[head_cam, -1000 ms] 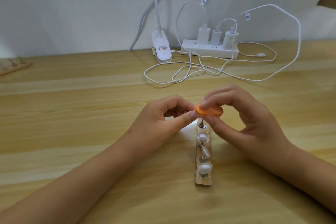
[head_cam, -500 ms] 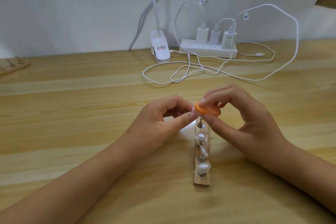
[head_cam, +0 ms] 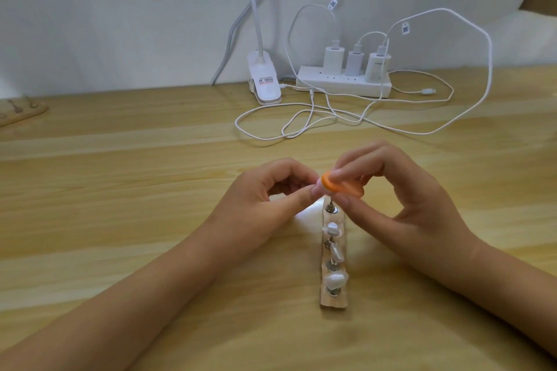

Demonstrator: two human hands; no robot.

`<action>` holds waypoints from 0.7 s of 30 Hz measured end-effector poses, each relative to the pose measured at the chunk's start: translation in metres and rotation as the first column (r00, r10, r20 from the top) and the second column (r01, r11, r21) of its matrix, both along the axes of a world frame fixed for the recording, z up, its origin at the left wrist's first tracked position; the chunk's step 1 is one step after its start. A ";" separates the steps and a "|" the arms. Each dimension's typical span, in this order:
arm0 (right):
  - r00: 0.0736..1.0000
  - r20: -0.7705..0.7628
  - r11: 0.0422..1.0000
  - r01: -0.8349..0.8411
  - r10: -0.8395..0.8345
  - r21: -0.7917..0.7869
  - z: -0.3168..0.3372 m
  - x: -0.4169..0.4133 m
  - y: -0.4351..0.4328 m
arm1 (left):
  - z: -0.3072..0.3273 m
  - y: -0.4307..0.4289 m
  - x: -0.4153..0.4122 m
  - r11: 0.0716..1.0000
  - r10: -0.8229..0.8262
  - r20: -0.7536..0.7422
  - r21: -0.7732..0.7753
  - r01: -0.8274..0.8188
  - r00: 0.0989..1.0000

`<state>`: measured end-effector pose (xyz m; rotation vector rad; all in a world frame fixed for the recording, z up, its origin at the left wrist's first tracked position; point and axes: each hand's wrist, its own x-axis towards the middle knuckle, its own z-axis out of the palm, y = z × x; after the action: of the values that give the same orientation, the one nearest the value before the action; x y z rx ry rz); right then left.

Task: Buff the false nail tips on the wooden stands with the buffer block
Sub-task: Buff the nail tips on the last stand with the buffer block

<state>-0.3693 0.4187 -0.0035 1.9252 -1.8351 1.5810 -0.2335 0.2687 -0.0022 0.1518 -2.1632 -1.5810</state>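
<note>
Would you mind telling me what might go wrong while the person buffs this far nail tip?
1. No hand steadies the narrow wooden stand; strokes of the orange buffer block in the right hand might tip or slide it.
2. The left hand only pinches the small pale nail tip on its thin metal pin; pressure might pop it off.

You're at a small home-style craft desk.
Pale wooden tabletop (head_cam: pixel 120 190) meets your white wall (head_cam: pixel 120 24), with a clip lamp (head_cam: pixel 263 81) and loaded power strip (head_cam: pixel 343 84).
</note>
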 end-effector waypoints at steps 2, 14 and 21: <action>1.000 0.020 1.000 0.014 -0.015 0.006 -0.001 -0.001 0.000 | 0.000 -0.001 0.000 1.000 0.004 0.003 -0.001 -0.004 1.000; 0.995 0.103 1.000 -0.019 0.018 0.011 -0.003 -0.002 -0.001 | 0.001 0.000 0.001 1.000 -0.026 -0.001 0.010 0.026 1.000; 0.986 0.133 0.994 0.097 -0.102 0.041 0.000 -0.010 -0.002 | 0.003 0.002 0.002 1.000 -0.004 0.020 0.002 0.004 1.000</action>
<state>-0.3789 0.4163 -0.0038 1.7488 -1.9873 1.6968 -0.2318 0.2708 0.0006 0.1648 -2.1785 -1.5904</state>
